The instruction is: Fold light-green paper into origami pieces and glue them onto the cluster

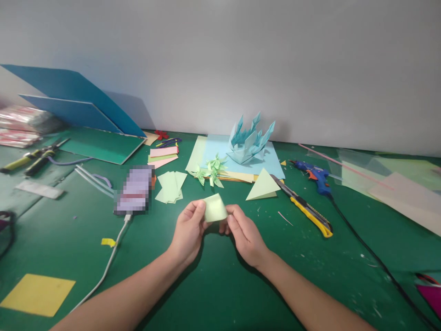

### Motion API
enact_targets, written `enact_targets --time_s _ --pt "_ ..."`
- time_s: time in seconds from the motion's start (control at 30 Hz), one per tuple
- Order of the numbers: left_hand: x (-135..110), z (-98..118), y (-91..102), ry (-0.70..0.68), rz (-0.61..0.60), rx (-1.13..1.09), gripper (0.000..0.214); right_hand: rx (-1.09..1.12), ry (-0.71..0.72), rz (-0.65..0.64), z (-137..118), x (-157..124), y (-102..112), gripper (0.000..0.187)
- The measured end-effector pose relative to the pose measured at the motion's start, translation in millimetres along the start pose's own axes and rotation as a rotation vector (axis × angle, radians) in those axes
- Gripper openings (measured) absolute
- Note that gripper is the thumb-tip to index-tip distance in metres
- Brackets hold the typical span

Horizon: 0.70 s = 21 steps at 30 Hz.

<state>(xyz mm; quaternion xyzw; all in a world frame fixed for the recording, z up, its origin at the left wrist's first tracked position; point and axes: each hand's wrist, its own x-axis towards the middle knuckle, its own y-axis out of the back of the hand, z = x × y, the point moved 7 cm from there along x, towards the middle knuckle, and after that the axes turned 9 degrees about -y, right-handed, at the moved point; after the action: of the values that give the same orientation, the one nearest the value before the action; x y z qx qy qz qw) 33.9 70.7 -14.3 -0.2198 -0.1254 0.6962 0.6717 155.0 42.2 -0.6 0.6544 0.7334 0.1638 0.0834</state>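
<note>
A small pale green paper square (215,208) is held up above the table between both hands. My left hand (189,227) pinches its left edge, thumb on top. At its right corner, my right hand (246,234) grips the paper with thumb and fingers; some fingertips are hidden behind it. Just beyond lie several light green folded paper flowers (214,166). A pile of pale green paper pieces (170,187) is to the left, and a folded green paper triangle (262,186) to the right.
A blue folded paper piece (246,147) stands on coloured sheets. Rightward lie a yellow utility knife (310,214) and a blue glue gun (315,175) with its cord. A phone (135,189) on a white cable (112,259), pliers (36,158) and yellow paper (37,294) are left.
</note>
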Motion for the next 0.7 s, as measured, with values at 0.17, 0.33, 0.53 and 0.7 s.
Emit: enact_targets --time_s 0.17,0.33,0.53,0.7 --pt "5 25 7.7 -0.306 -0.006 0.334 0.028 0.147 -0.016 0.033 0 2 5 0.026" --pt "-3 33 -4.6 -0.451 -0.155 0.516 0.017 0.189 -0.011 0.113 -2 4 13 0.018" --pt "-5 31 -7.2 -0.459 -0.19 0.554 0.015 0.076 -0.021 0.177 -3 1 17 0.016" --pt "-5 31 -6.9 -0.5 -0.214 0.591 0.013 0.127 -0.007 0.142 -2 1 15 0.013"
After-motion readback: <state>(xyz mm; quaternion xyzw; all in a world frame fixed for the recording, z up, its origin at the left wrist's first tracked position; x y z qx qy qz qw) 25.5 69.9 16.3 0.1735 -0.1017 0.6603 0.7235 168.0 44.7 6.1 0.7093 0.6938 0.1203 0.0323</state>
